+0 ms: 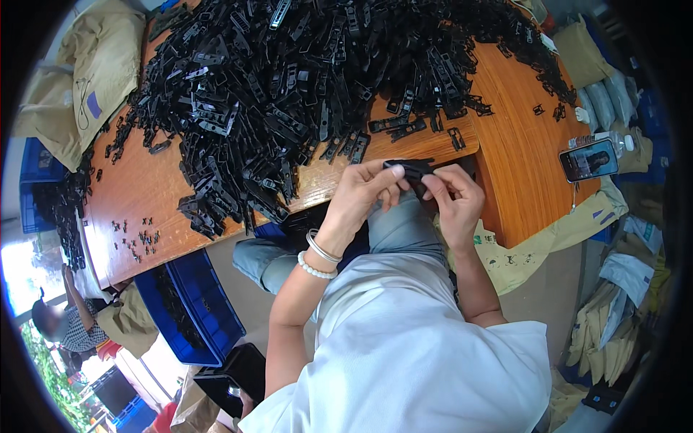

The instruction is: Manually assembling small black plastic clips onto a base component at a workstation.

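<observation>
Between my two hands, just off the table's near edge, is a slim black plastic part (pixel 411 170). My left hand (pixel 366 189) pinches its left end, thumb on top. The fingers of my right hand (pixel 455 200) close on its right end. A bracelet of pale beads and a light bangle circle my left wrist. Past my hands, a great heap of similar long black plastic parts (pixel 289 94) covers much of the wooden table (pixel 523 130). A few loose pieces (pixel 456 138) lie close beyond the held part, whose finer detail my fingers hide.
Small black pieces (pixel 141 238) lie scattered at the table's left. A blue crate (pixel 191 310) with black parts stands below that edge. At right are a propped phone (pixel 589 160), a clear bottle (pixel 626 142) and stacked bags (pixel 606 335). Another person (pixel 76 321) is at far left.
</observation>
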The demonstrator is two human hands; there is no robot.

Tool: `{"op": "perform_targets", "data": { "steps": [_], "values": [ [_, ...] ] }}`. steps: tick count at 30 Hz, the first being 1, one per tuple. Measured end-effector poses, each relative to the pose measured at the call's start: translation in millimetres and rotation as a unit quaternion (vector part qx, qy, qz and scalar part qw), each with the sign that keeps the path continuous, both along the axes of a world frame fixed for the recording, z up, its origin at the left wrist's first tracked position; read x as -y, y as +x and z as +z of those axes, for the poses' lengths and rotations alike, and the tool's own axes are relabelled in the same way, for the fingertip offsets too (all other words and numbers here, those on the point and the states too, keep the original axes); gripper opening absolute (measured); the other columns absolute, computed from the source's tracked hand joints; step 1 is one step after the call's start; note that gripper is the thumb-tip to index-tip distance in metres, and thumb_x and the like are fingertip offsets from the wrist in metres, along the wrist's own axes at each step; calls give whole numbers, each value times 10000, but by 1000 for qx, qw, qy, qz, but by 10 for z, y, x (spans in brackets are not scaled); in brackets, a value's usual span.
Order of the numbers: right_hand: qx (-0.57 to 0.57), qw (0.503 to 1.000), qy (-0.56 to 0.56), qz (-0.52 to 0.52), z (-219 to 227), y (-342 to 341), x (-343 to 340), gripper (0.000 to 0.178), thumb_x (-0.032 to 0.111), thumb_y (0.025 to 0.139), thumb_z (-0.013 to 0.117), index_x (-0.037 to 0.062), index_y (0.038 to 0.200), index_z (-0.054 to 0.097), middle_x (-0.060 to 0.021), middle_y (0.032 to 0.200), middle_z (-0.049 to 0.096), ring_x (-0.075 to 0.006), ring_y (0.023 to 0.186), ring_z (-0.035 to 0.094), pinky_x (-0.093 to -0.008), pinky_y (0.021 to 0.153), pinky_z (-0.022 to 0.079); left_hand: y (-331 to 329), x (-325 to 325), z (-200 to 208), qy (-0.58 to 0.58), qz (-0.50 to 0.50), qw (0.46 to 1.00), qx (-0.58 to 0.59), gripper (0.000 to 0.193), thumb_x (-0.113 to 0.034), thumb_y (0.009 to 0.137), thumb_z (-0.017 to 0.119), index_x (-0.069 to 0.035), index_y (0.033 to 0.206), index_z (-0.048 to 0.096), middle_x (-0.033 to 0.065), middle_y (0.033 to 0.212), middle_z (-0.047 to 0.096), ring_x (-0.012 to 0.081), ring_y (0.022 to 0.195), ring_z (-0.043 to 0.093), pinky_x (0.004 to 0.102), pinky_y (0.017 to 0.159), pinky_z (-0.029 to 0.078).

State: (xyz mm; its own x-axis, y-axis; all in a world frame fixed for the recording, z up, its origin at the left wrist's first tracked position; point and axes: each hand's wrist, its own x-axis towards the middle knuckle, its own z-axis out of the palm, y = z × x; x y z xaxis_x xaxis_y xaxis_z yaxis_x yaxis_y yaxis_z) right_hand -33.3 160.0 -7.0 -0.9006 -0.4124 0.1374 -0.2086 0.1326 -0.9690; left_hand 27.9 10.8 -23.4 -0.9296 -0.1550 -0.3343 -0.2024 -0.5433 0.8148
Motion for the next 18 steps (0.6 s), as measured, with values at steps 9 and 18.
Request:
{"op": "perform_targets", "data": {
  "steps": [9,18],
  "values": [
    [161,980,-119,11,-69,27,124,181,69,764,666,-11,917,612,-14,791,544,-65,670,533,-176,518,378,59,1,53,-141,-23,990,-13,161,-167,801,640,-16,803,586,-28,667,512,31,551,388,165,487,288],
    [119,983,-114,75,-63,-37,146,226,131,835,593,-13,1010,594,-43,810,587,-64,619,536,-169,496,363,-42,18,27,-72,-35,997,-8,210,-212,814,622,-5,783,608,-15,611,506,53,530,427,205,465,318]
  ]
}}
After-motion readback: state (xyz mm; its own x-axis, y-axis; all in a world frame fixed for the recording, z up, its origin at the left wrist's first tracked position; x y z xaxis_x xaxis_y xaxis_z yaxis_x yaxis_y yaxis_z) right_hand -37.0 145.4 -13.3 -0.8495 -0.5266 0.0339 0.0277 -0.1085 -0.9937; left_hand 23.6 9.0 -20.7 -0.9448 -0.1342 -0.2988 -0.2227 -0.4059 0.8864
